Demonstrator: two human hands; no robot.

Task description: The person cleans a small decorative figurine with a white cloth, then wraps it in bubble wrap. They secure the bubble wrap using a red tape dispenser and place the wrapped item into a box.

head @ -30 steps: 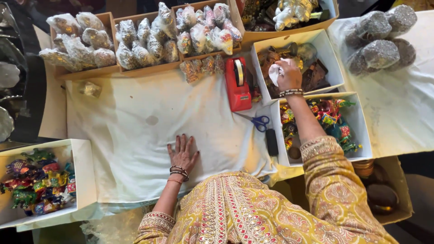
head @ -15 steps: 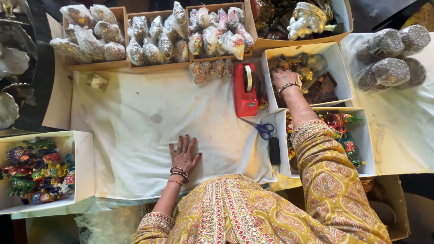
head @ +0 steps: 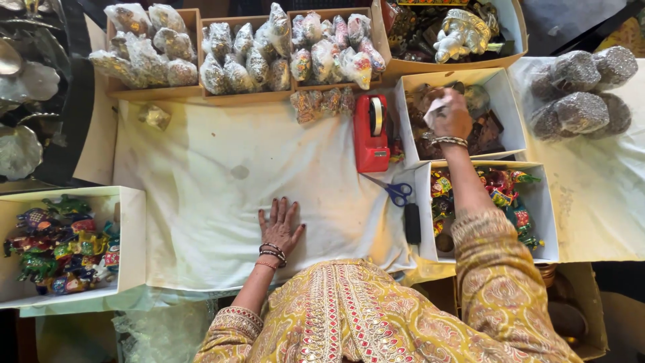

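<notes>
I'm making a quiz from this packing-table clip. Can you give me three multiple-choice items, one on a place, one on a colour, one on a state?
1. Where is the right hand?
A. On the scissors
B. Over the white box of dark pieces
C. On the white cloth

2. What colour is the tape dispenser?
A. Red
B. Green
C. White

3. How is the left hand?
A. Gripping a bag
B. Raised in the air
C. Flat, fingers spread, on the white cloth

Answers:
1 B, the hand is inside that box's rim, holding something pale.
2 A, its body is plainly red.
3 C, the palm lies down on the cloth, holding nothing.
</notes>
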